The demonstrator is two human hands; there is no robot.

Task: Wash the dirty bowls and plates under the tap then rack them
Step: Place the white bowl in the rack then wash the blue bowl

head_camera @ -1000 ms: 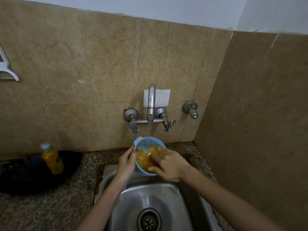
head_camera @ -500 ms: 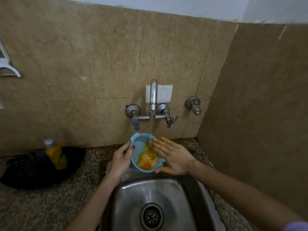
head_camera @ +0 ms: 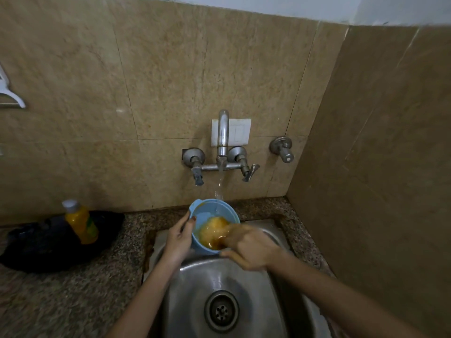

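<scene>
A light blue bowl [head_camera: 207, 211] tilts toward me over the back of the steel sink [head_camera: 195, 289], under the running tap [head_camera: 222, 132]. Orange-yellow residue and water fill its lower half. My left hand [head_camera: 178, 237] grips the bowl's left rim and outer wall. My right hand [head_camera: 249, 247] is blurred, with its fingers inside the bowl against the residue and its thumb under the near rim. A thin stream of water falls into the bowl.
A yellow liquid bottle [head_camera: 81, 223] stands on a black tray [head_camera: 31, 247] on the granite counter at left. A second wall valve [head_camera: 281, 148] sits right of the tap. A tiled wall closes in on the right. A white rack bracket [head_camera: 9, 96] hangs far left.
My right hand went from lying open across the bowl's right rim to pushing its fingers down into the residue. The bowl stays under the stream in my left hand.
</scene>
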